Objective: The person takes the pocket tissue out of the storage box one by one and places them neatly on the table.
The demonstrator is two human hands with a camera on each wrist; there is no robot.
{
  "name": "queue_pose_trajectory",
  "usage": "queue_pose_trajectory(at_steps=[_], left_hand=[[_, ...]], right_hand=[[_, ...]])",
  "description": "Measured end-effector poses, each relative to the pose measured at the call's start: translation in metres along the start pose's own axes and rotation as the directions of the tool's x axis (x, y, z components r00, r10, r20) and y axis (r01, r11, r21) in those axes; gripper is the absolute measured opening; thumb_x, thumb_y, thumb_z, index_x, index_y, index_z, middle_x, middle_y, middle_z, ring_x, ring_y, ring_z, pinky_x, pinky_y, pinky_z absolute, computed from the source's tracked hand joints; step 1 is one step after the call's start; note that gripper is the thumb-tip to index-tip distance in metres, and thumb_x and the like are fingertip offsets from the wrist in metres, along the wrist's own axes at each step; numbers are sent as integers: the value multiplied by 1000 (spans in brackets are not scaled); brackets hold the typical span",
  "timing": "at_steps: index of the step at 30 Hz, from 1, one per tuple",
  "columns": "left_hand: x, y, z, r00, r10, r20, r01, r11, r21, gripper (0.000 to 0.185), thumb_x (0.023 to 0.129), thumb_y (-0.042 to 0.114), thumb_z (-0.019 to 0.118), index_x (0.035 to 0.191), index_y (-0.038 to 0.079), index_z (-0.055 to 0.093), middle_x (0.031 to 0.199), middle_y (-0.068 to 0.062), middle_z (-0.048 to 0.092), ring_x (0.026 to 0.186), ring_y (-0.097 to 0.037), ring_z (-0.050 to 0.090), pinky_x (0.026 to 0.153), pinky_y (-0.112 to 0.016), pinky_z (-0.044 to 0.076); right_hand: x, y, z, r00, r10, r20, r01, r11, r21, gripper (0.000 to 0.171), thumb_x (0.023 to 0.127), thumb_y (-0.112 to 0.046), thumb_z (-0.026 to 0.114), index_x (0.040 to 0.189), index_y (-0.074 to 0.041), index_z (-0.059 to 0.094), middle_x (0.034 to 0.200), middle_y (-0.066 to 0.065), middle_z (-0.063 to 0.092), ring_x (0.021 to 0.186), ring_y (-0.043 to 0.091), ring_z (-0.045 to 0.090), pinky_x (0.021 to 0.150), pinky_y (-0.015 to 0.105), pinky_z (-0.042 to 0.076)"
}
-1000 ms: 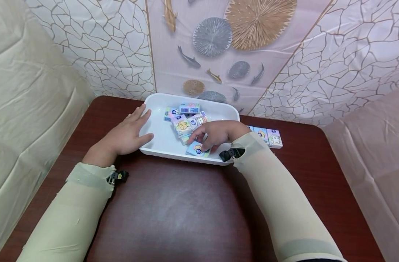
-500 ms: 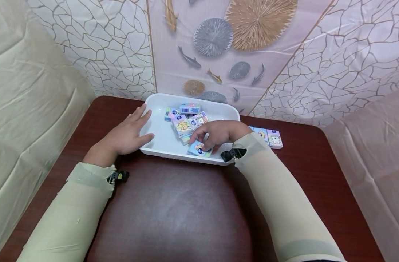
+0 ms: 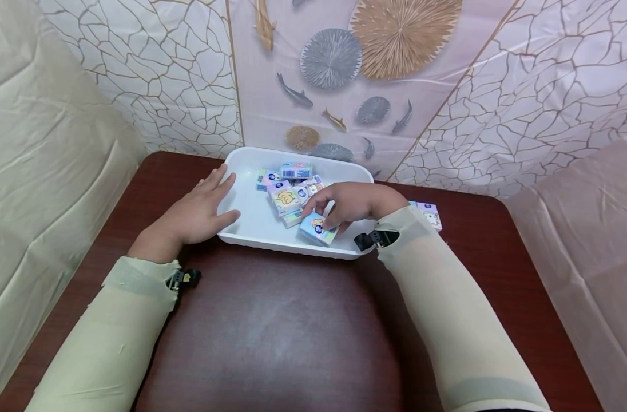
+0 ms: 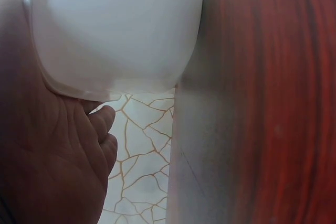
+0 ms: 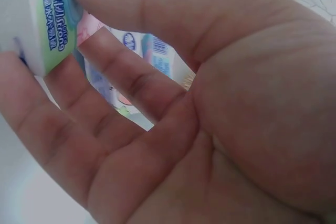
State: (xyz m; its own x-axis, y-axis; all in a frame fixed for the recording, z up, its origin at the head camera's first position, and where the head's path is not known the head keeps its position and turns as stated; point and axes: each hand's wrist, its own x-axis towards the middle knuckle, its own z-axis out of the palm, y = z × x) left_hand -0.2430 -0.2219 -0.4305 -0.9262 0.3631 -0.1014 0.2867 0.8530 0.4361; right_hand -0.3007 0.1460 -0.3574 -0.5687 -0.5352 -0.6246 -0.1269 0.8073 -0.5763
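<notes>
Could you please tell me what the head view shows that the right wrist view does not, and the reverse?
Only the head view shows the left hand resting flat on the rim of the white plastic tray on the dark red-brown table. Only the right wrist view shows blue print on the packet's edge. Both show the right hand pinching a small colourful tissue packet.

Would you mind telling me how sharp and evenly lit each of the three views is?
Head view: sharp, evenly lit, soft glare on the table, edges bowed. Left wrist view: the tray is close, blurred and washed out. Right wrist view: the right hand fills the frame, soft; the pack is overexposed.
</notes>
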Motion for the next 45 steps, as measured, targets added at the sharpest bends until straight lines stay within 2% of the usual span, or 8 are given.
queue_pose_trajectory(at_steps=[3, 10, 20, 33, 37, 40, 45], left_hand=[[0, 0, 0, 1000, -2, 1, 2, 1000, 4, 90, 113, 53, 53, 182, 16, 8, 191, -2, -14, 179, -35, -6, 144, -63, 8], [-1, 1, 0, 1000, -2, 4, 2, 1000, 2, 90, 113, 53, 53, 182, 16, 8, 191, -1, -14, 179, -35, -6, 144, -63, 8], [0, 1, 0, 1000, 1, 5, -1, 1000, 4, 90, 113, 52, 53, 182, 15, 8, 191, -2, -13, 179, -35, -5, 143, -64, 8], [0, 0, 0, 1000, 2, 8, -2, 1000, -6, 91, 113, 53, 53, 182, 16, 8, 191, -1, -14, 179, -36, -6, 143, -64, 7], [0, 0, 0, 1000, 6, 6, -6, 1000, -5, 91, 113, 54, 52, 182, 15, 8, 191, -2, -14, 179, -36, -6, 143, -64, 8], [1, 0, 0, 1000, 8, 5, -8, 1000, -5, 91, 113, 55, 52, 182, 15, 8, 191, -2, -13, 179, -36, -6, 143, -64, 8], [0, 0, 0, 1000, 10, 3, -10, 1000, -6, 90, 114, 53, 53, 182, 14, 8, 191, -3, -13, 178, -37, -5, 143, -64, 8]], right_hand=[[-5, 2, -3, 1000, -10, -23, 10, 1000, -13, 45, 105, -6, 78, 138, -36, 78, 139, 7, 59, 106, 22, 66, 87, 41, 69], [-20, 12, -7, 997, -22, -67, 21, 1000, -10, 45, 105, -8, 78, 140, -36, 77, 142, 8, 59, 116, 24, 66, 90, 40, 70], [-53, 29, -21, 982, -43, -184, 47, 999, 15, 44, 104, -6, 78, 143, -27, 76, 142, 14, 59, 105, 25, 69, 86, 40, 71], [-87, 61, -29, 964, -53, -260, 87, 989, 118, 47, 103, -5, 79, 148, -16, 72, 135, 17, 60, 109, 29, 69, 87, 45, 71], [-95, 70, -29, 960, -64, -271, 109, 982, 155, 47, 104, -4, 78, 149, -13, 71, 134, 17, 65, 106, 29, 72, 87, 45, 71], [-100, 79, -29, 956, -52, -288, 104, 980, 169, 48, 104, -4, 78, 151, -12, 70, 134, 17, 69, 107, 28, 74, 87, 46, 71], [-105, 97, -30, 944, -23, -328, 71, 989, 133, 49, 104, -5, 79, 150, -17, 71, 136, 16, 70, 109, 30, 74, 86, 46, 71]])
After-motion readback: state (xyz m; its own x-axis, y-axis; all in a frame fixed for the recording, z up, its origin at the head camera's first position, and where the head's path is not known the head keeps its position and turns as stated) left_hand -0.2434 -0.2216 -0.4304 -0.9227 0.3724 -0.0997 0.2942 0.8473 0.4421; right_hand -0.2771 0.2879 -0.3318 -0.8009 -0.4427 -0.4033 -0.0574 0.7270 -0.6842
